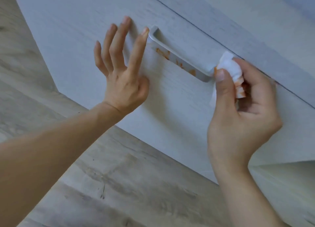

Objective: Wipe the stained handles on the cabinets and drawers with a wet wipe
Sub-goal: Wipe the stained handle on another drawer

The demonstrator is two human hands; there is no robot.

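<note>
A silver bar handle (179, 54) runs slantwise across a pale wood-grain drawer front (85, 22). Orange smears mark the underside of the handle along its middle and right part. My right hand (238, 107) is shut on a bunched white wet wipe (229, 67), which carries orange stains and presses against the handle's right end. My left hand (122, 68) is open with fingers spread, flat against the drawer front just left of the handle, its index fingertip touching the handle's left end.
A thin dark gap (204, 34) separates this drawer front from the panel above it. Grey wood-look flooring (119, 184) lies below and to the left of the cabinet.
</note>
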